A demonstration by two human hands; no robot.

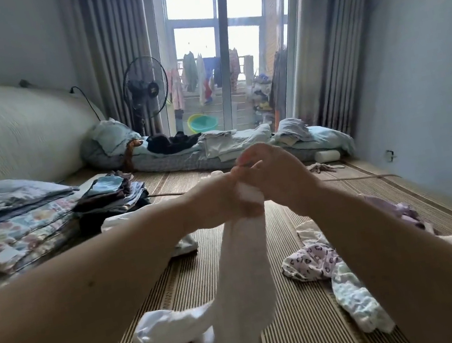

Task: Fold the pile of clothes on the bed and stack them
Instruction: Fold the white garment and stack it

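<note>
My forearms [78, 315] run in from 7 and 5 o'clock and meet at centre. There the left grip [218, 202] and right grip [276, 175] both pinch the bunched top edge of a white garment [244, 273]. It hangs limp toward 6 o'clock, its tail trailing on the bed mat [304, 323]. I judge it light, soft and shapeless, best held by two corners or a seam, then spread apart. The folded stack [112, 193] lies at 10 o'clock and the unfolded patterned clothes [311, 261] at 4 o'clock.
</note>
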